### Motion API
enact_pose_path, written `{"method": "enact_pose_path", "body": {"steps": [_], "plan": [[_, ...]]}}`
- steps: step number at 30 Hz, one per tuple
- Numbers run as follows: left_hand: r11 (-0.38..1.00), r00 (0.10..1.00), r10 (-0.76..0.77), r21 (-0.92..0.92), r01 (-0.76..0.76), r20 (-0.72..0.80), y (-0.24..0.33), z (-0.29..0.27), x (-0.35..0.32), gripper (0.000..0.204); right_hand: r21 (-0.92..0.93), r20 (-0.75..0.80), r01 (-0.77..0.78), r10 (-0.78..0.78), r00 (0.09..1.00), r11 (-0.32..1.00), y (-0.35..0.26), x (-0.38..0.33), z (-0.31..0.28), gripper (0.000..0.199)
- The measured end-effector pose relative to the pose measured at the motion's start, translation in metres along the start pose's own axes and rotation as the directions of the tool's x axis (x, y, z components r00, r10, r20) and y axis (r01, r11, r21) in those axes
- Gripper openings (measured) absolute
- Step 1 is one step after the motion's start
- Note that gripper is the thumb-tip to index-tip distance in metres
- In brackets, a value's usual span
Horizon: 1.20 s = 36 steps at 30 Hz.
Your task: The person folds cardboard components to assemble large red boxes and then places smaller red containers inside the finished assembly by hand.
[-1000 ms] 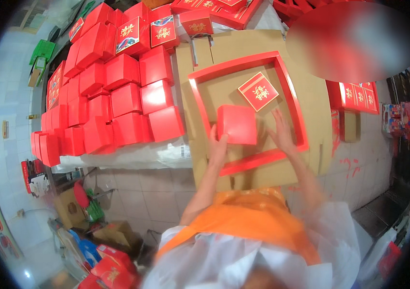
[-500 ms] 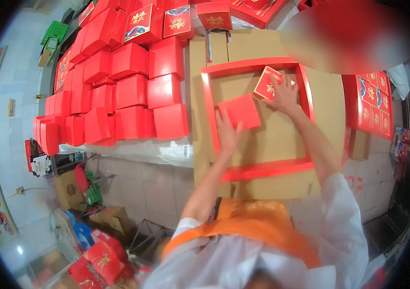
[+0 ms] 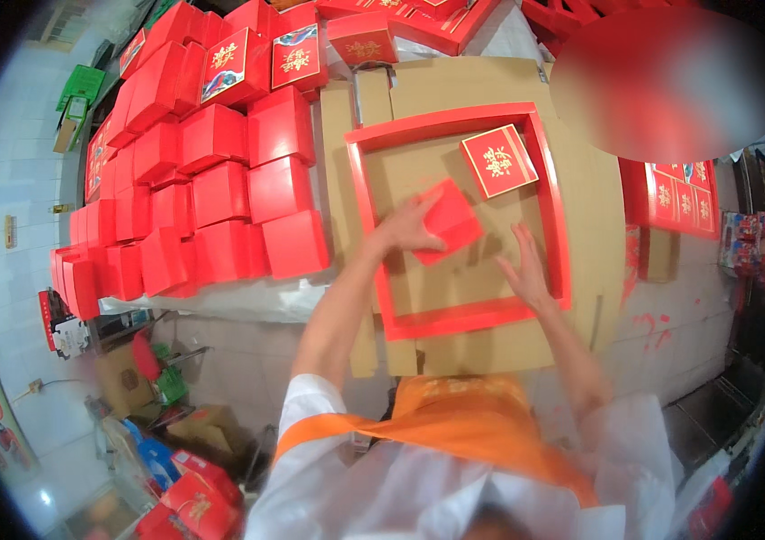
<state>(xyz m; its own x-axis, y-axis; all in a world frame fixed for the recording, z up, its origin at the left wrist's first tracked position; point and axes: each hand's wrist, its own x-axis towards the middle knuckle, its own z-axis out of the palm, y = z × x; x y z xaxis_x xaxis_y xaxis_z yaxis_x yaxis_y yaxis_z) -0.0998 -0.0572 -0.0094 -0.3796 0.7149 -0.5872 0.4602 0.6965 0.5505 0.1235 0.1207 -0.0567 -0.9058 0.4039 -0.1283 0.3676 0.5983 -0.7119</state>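
Note:
A shallow red rectangular box frame (image 3: 472, 318) lies in front of me, with a brown inner floor. Inside it, my left hand (image 3: 411, 227) grips a small plain red box (image 3: 454, 223) from its left side, thumb at the near edge and fingers at the far edge. The red box sits slightly turned. In the far right corner of the frame rests a red box with gold print (image 3: 499, 160), with no hand on it. Over the frame's right part, my right hand (image 3: 526, 273) is open, its fingers spread, holding nothing.
Brown cardboard (image 3: 594, 225) lies under the frame. Rows of plain red boxes (image 3: 220, 193) stand stacked on the left, with printed boxes (image 3: 297, 59) behind them. At the right is a red package with several printed panels (image 3: 679, 202). A blurred patch covers the far right.
My right hand has let go of the printed box and drawn back toward me. That box now sits squarer in the corner. My left hand has shifted onto the plain red box. The view has shifted.

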Motion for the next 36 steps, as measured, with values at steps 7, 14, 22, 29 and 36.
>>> {"method": "enact_pose_path", "body": {"steps": [7,14,22,29,36], "plan": [[0.362,0.905,-0.413,-0.93,0.062,-0.1,-0.039,0.01,0.028,0.059,0.778,0.203,-0.3,0.231,0.951,0.551,-0.037,-0.008,0.037,0.058],[0.56,0.743,-0.433,-0.798,-0.222,-0.511,-0.047,0.073,0.023,0.081,0.716,0.192,-0.297,0.231,0.954,0.632,-0.044,0.028,0.046,0.05],[0.951,0.825,-0.027,0.24,0.195,-0.564,0.024,0.074,-0.002,0.098,-0.536,-0.39,-0.045,-0.2,0.899,0.843,0.017,0.083,-0.04,0.06],[0.785,0.595,-0.619,-0.433,0.444,-0.512,0.051,0.07,0.032,0.096,-0.123,-0.266,-0.031,-0.003,0.964,0.992,0.083,0.105,-0.037,0.055],[0.499,0.769,-0.606,-0.85,0.167,-0.205,0.065,0.091,0.007,0.096,-0.063,-0.207,-0.246,0.229,0.951,0.967,0.081,0.107,-0.035,0.053]]}}
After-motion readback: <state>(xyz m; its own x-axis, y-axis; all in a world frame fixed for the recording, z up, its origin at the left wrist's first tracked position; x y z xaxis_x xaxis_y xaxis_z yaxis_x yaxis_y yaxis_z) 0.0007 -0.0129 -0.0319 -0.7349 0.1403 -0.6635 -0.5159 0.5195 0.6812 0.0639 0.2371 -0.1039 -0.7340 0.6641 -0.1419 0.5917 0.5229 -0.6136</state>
